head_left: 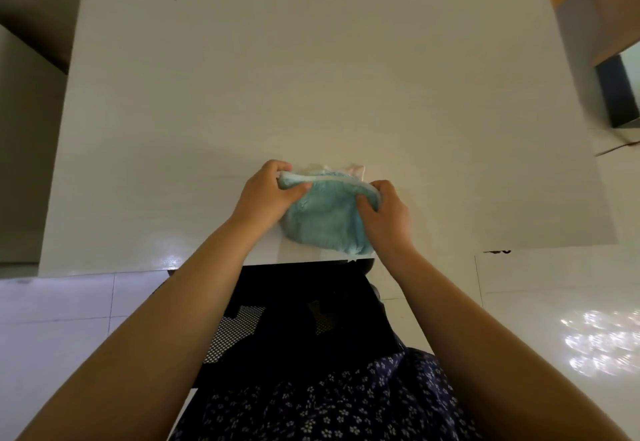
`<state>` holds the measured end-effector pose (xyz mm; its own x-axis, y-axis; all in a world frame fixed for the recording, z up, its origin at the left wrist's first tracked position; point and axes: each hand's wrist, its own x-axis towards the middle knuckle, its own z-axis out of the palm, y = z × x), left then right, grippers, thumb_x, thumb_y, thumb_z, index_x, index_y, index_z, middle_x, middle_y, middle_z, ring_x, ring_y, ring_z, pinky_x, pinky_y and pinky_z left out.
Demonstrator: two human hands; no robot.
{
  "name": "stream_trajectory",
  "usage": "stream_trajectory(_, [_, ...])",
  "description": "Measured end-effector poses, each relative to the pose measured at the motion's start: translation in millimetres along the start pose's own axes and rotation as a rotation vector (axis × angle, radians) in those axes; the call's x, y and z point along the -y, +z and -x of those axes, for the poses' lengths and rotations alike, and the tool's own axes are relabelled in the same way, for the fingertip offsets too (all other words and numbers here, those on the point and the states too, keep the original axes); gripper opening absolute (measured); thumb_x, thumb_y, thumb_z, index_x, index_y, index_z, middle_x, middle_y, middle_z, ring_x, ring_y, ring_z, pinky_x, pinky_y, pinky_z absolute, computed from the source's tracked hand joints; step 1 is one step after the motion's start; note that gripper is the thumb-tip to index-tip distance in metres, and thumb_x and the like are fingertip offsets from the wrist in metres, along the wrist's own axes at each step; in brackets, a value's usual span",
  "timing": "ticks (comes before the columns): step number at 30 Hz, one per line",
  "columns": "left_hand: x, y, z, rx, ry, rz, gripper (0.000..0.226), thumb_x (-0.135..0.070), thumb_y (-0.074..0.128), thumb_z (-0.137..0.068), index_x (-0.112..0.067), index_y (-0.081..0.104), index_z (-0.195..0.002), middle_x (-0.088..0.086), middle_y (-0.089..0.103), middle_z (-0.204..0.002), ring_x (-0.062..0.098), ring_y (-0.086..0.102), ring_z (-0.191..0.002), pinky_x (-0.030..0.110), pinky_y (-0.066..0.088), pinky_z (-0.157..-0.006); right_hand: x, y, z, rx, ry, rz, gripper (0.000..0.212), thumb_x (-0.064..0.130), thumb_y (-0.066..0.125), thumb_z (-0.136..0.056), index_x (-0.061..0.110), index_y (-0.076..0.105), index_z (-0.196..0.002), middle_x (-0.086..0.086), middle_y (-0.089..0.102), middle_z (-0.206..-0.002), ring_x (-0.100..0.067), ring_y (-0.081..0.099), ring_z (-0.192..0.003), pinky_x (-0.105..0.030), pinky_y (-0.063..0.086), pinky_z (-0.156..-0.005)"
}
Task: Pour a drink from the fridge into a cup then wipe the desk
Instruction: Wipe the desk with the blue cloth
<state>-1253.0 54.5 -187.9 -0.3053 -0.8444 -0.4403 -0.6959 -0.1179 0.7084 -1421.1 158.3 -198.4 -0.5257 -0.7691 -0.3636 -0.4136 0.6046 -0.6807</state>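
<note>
Pale desk (311, 77) surface fills most of the head view, and its near edge runs just in front of the person. Close to that edge, slightly right of the middle, a light blue cloth (322, 222) lies bunched on the desk, with a strip of white fabric showing at its far side. The left hand (266, 194) grips the cloth's far left corner, fingers curled over the top and thumb pressed against the fold. The right hand (388, 212) holds the far right edge, fingers dug into the fabric. Both bare forearms reach in from the bottom corners. Under the desk edge sits a dark chair (298, 305) with a dotted mesh patch, and nearer the camera is a navy garment (329, 402) with small white flowers. Glossy white floor tiles (69, 319) lie on either side. At the upper right stands an orange-edged cabinet (588, 25).
</note>
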Motion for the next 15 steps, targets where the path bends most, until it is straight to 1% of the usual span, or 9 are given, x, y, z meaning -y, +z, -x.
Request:
stream_trajectory(2, [3.4,9.9,-3.5,-0.014,-0.064,-0.080,0.066,-0.048,0.068,-0.079,-0.016,0.041,-0.130,-0.009,0.051,-0.090,0.021,0.054,-0.091,0.035,0.044,-0.084,-7.4,6.2,-12.2,0.007,0.045,0.148,0.026,0.034,0.053,-0.089,0.019,0.049,-0.110,-0.004,0.059,-0.103,-0.027,0.056,-0.096,-0.036,0.044,-0.078])
stream_trajectory(3, [6.7,11.9,-2.0,-0.042,-0.083,-0.097,0.072,-0.052,0.067,-0.077,-0.016,0.039,-0.132,-0.008,0.051,-0.091,0.023,0.056,-0.095,0.040,0.046,-0.087,-9.6,8.5,-13.9,-0.001,0.057,0.221,0.033,0.036,0.053,-0.089,0.019,0.048,-0.116,-0.006,0.056,-0.113,-0.028,0.052,-0.105,-0.038,0.040,-0.086])
stream_trajectory(5, [15.8,11.6,5.2,-0.119,-0.099,-0.112,0.081,-0.059,0.067,-0.073,-0.014,0.038,-0.134,0.002,0.055,-0.109,0.025,0.056,-0.104,0.046,0.047,-0.091,-9.8,9.1,-7.3,-0.068,0.014,0.297,0.042,0.038,0.052,-0.089,0.018,0.043,-0.125,-0.007,0.048,-0.126,-0.028,0.043,-0.114,-0.038,0.033,-0.094])
stream_trajectory(6, [20.1,10.8,10.6,-0.129,-0.116,-0.119,0.084,-0.060,0.067,-0.072,-0.013,0.038,-0.135,0.005,0.054,-0.118,0.025,0.055,-0.107,0.047,0.047,-0.091,-9.7,8.3,-0.5,-0.103,-0.043,0.304,0.044,0.038,0.052,-0.089,0.017,0.042,-0.127,-0.007,0.047,-0.127,-0.027,0.042,-0.116,-0.037,0.031,-0.095])
stream_trajectory(7, [23.8,10.1,15.8,-0.114,-0.144,-0.119,0.085,-0.061,0.067,-0.072,-0.013,0.038,-0.136,0.006,0.054,-0.122,0.025,0.055,-0.108,0.047,0.048,-0.091,-9.9,7.1,6.8,-0.106,-0.092,0.305,0.044,0.038,0.052,-0.088,0.018,0.043,-0.127,-0.007,0.047,-0.127,-0.026,0.041,-0.116,-0.037,0.031,-0.096])
stream_trajectory(8, [27.1,10.0,20.3,-0.083,-0.176,-0.106,0.085,-0.060,0.067,-0.072,-0.012,0.039,-0.135,0.006,0.055,-0.123,0.025,0.056,-0.107,0.047,0.048,-0.091,-11.4,6.6,13.7,-0.070,-0.115,0.302,0.045,0.040,0.052,-0.087,0.020,0.043,-0.126,-0.006,0.047,-0.127,-0.026,0.041,-0.116,-0.038,0.031,-0.097])
stream_trajectory(11, [28.8,14.5,25.9,0.019,-0.257,-0.034,0.076,-0.055,0.070,-0.073,-0.010,0.044,-0.130,0.006,0.059,-0.118,0.024,0.059,-0.104,0.043,0.048,-0.090,-16.3,11.1,25.3,0.106,-0.083,0.318,0.054,0.046,0.055,-0.082,0.024,0.040,-0.129,-0.006,0.045,-0.130,-0.028,0.041,-0.117,-0.039,0.033,-0.098])
stream_trajectory(13, [26.0,20.2,23.6,0.046,-0.277,-0.009,0.067,-0.047,0.073,-0.074,-0.010,0.049,-0.124,0.006,0.061,-0.115,0.025,0.059,-0.102,0.039,0.049,-0.086,-14.7,17.4,24.8,0.120,-0.066,0.304,0.057,0.042,0.059,-0.081,0.023,0.039,-0.130,-0.008,0.044,-0.129,-0.030,0.041,-0.115,-0.038,0.034,-0.096])
stream_trajectory(15, [23.0,26.5,21.7,0.034,-0.252,-0.020,0.062,-0.042,0.076,-0.071,-0.012,0.054,-0.120,0.008,0.064,-0.114,0.027,0.060,-0.102,0.038,0.049,-0.084,-9.9,25.3,22.5,0.091,-0.082,0.345,0.053,0.035,0.059,-0.081,0.019,0.041,-0.128,-0.011,0.047,-0.124,-0.032,0.045,-0.109,-0.038,0.037,-0.092])
